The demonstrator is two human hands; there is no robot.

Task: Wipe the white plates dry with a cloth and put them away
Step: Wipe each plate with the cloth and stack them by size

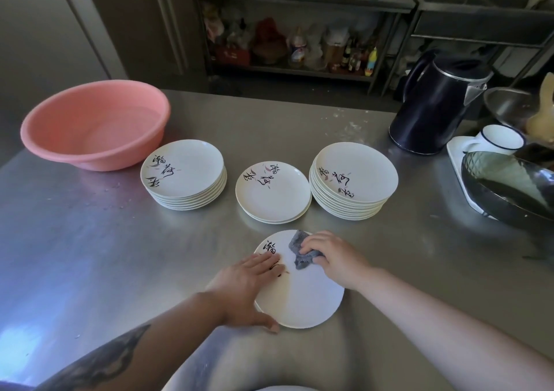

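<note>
A white plate (305, 297) with black brush lettering lies flat on the steel table (90, 240) near the front edge. My left hand (248, 288) rests on its left side with straight fingers, thumb at the near rim. My right hand (332, 255) grips a grey cloth (298, 248) and presses it onto the plate's far part. Behind stand three piles of the same plates: a left stack (183, 174), a low middle pile (272, 192) and a taller right stack (353, 180).
A pink plastic basin (93, 123) sits at the back left. A dark electric kettle (434, 102) stands at the back right. On the right edge are a white mug (500, 140), a dark pan (506, 186) on a white tray, and a metal bowl.
</note>
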